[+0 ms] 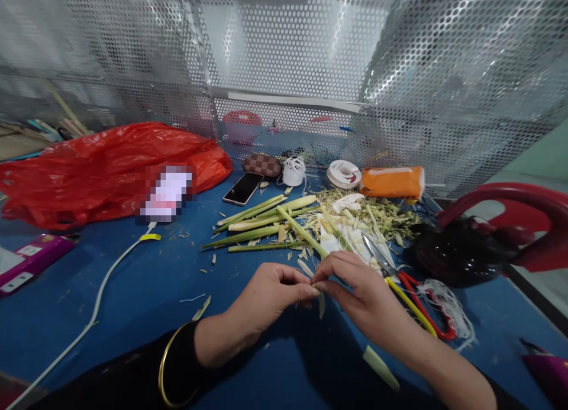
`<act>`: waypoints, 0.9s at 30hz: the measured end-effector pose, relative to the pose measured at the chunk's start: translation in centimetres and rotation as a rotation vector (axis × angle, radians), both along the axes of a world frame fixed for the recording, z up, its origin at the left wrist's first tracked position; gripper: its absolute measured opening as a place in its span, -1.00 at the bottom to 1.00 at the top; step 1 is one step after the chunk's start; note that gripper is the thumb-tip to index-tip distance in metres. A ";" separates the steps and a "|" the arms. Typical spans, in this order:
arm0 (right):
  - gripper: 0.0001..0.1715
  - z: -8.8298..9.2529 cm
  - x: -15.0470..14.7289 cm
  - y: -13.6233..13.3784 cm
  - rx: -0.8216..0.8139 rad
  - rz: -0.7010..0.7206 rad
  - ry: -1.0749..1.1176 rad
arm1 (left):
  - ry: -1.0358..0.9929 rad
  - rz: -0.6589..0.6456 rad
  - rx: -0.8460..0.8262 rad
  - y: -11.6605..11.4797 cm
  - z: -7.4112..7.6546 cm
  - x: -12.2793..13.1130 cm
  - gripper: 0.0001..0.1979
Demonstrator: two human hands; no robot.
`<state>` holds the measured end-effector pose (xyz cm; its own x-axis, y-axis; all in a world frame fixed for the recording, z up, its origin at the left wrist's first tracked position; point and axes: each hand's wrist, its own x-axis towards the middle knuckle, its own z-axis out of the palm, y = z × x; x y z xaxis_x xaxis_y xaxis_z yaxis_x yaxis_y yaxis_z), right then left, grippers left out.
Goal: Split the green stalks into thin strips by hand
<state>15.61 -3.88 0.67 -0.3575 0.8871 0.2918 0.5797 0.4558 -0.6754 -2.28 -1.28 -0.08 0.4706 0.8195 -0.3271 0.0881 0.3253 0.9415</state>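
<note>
My left hand [268, 291] and my right hand [357, 289] meet above the front middle of the blue table, thumbs and index fingers pinched together. Between the fingertips is a small pale green strip of plant [322, 306], its end hanging below my right thumb; most of it is hidden. Just beyond the hands lie several long green stalks [261, 225], with a heap of shredded plant bits [390, 218] to their right. Beside my right hand are scissors [376, 251] and a yellow handle [415, 309]. A loose leaf piece [380, 368] lies below my right wrist.
On the right stand a black pot [457, 256] with a red handle and tangled white thread [448, 306]. Along the back are a dark phone [243, 189], a ribbon spool [344, 174] and an orange packet [393, 182]. A red plastic bag [97, 167] and white cable [100, 294] occupy the left.
</note>
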 end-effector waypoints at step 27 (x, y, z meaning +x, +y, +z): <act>-0.84 -0.8 0.0 0.3 -0.473 -0.225 0.383 | -0.080 0.091 -0.059 0.2 -0.5 0.1 -0.79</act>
